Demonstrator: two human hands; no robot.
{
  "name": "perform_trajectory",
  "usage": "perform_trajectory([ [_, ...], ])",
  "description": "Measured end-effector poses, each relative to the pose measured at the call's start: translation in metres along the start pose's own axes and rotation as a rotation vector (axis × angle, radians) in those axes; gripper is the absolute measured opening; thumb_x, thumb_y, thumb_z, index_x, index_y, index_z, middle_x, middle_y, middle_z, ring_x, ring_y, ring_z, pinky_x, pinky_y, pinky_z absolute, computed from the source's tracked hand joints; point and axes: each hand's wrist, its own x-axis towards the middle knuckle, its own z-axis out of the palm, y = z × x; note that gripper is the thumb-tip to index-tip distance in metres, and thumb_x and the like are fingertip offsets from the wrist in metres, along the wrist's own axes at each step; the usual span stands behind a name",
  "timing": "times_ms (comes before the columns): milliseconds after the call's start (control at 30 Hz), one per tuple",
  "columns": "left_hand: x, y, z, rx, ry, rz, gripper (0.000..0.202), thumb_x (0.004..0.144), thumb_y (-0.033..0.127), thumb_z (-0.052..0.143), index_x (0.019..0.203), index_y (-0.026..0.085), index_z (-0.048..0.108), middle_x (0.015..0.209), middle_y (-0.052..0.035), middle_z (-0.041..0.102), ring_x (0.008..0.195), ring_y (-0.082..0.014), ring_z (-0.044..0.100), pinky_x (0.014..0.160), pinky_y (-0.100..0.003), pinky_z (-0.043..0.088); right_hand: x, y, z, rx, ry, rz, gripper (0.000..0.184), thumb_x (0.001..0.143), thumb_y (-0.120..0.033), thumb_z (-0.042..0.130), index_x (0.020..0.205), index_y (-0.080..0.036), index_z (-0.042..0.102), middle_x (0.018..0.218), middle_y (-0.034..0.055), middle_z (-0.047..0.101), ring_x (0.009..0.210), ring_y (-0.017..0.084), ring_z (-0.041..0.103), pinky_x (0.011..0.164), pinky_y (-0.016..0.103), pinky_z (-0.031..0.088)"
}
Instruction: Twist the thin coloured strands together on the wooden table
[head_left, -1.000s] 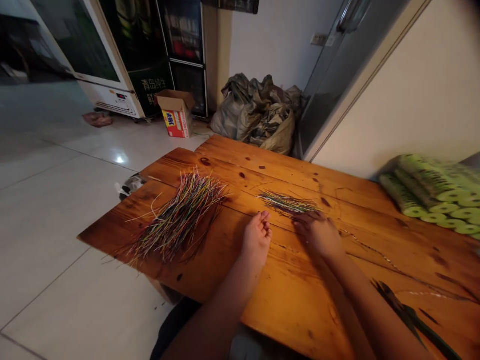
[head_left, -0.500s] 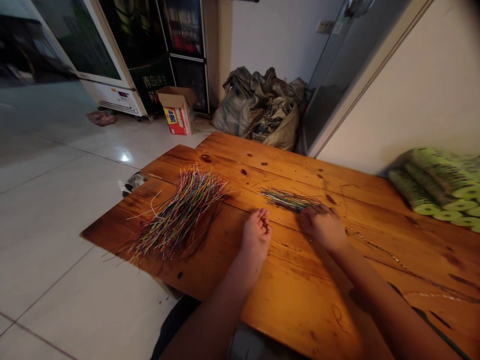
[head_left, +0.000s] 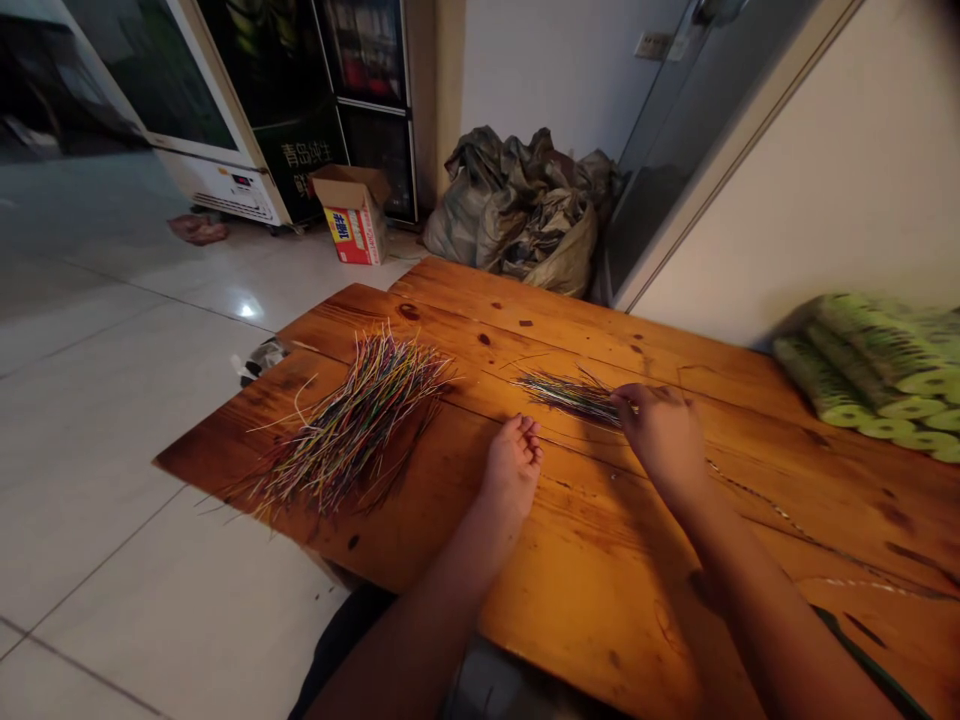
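The right hand (head_left: 661, 436) is pinching the end of a small bundle of coloured strands (head_left: 568, 394) on the desk (head_left: 600, 570); the left hand (head_left: 514, 466) is resting beside it, loosely curled, empty.

On the table (head_left: 600, 600), the large pile of strands (head_left: 352, 420) lay at my left, the small bundle (head_left: 570, 395) right of it, touching my right hand (head_left: 660, 430). My left hand (head_left: 514, 465) rested between them. Rolls (head_left: 877, 375) lay far right; a box (head_left: 352, 215) and sacks (head_left: 525, 210) stood on the floor behind.

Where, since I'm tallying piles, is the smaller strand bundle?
Head view: the smaller bundle lies mid-table, right of the big pile, its end at the right hand.
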Motion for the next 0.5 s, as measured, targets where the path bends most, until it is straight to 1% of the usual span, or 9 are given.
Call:
perform_trajectory([
  [233,0.004,-0.002,-0.004,-0.018,-0.039,0.016,0.011,0.075,0.012,0.05,0.064,0.014,0.05,0.063,0.0015,0.05,0.048,-0.0033,0.044,0.045,-0.013,0.034,0.005,0.002,0.004,0.081,-0.025,0.06,0.023,0.083,-0.029,0.045,0.086,-0.02,0.066,0.077,0.0074,0.07,0.076,0.025,0.061,0.064,0.031,0.037],
  [333,0.004,-0.002,-0.004,-0.014,-0.048,0.02,0.011,0.075,0.012,0.05,0.064,0.014,0.05,0.063,0.0018,0.05,0.048,-0.0032,0.044,0.046,-0.013,0.034,0.007,0.005,0.004,0.163,-0.035,0.087,0.023,0.083,-0.031,0.045,0.087,-0.021,0.066,0.079,0.0071,0.07,0.074,0.023,0.062,0.063,0.03,0.039],
  [433,0.004,-0.002,-0.004,0.002,-0.052,0.023,0.01,0.074,0.013,0.051,0.064,0.014,0.051,0.062,0.002,0.05,0.047,-0.0031,0.044,0.046,-0.013,0.034,0.008,0.006,0.0,0.271,-0.04,0.099,0.023,0.082,-0.033,0.046,0.086,-0.021,0.066,0.081,0.0061,0.07,0.073,0.021,0.063,0.062,0.028,0.04],
  [500,0.003,-0.003,-0.003,0.012,-0.054,0.021,0.009,0.074,0.013,0.052,0.064,0.013,0.053,0.062,0.0018,0.052,0.047,-0.0032,0.043,0.047,-0.014,0.034,0.008,0.003,-0.008,0.324,-0.014,0.097,0.023,0.082,-0.034,0.047,0.085,-0.021,0.065,0.081,0.0055,0.07,0.073,0.021,0.063,0.063,0.029,0.041],
])
